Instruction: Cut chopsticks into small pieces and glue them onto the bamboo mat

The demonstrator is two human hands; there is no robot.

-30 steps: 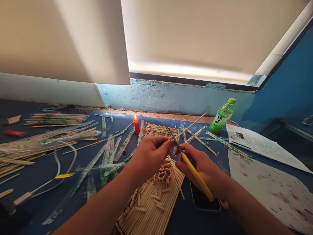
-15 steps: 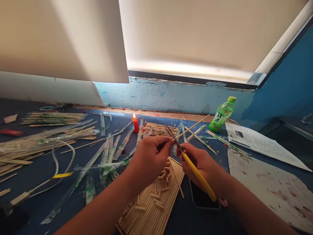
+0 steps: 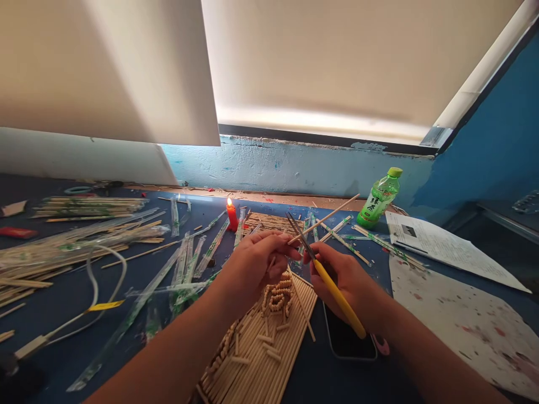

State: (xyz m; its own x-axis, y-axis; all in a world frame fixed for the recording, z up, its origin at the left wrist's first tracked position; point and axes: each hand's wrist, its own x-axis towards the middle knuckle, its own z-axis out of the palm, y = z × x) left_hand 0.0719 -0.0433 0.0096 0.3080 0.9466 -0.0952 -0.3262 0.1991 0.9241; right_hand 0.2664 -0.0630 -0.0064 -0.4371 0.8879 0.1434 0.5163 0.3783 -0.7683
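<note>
A thin wooden stick [image 3: 332,216] slants up to the right, its lower end pinched in my left hand [image 3: 263,261]. My right hand [image 3: 345,280] is closed round a yellow-handled cutting tool [image 3: 339,297], whose dark metal blades cross the stick near my left fingertips. Whether the blades touch the stick is unclear. Below my hands lies a flat panel of wooden sticks [image 3: 269,381] side by side. Short cut pieces [image 3: 273,353] and a curving row of small wooden bits [image 3: 278,297] rest on it.
A lit red candle [image 3: 231,216] stands behind my left hand. A green bottle [image 3: 379,199] and papers [image 3: 446,247] are at the right, a phone [image 3: 349,339] under my right hand. Wrapped sticks [image 3: 92,206] and a white cable [image 3: 95,280] lie left.
My left hand has shifted slightly left and its fingers have spread a little around the stick's end. The view has moved slightly, and more of the small bits on the panel show.
</note>
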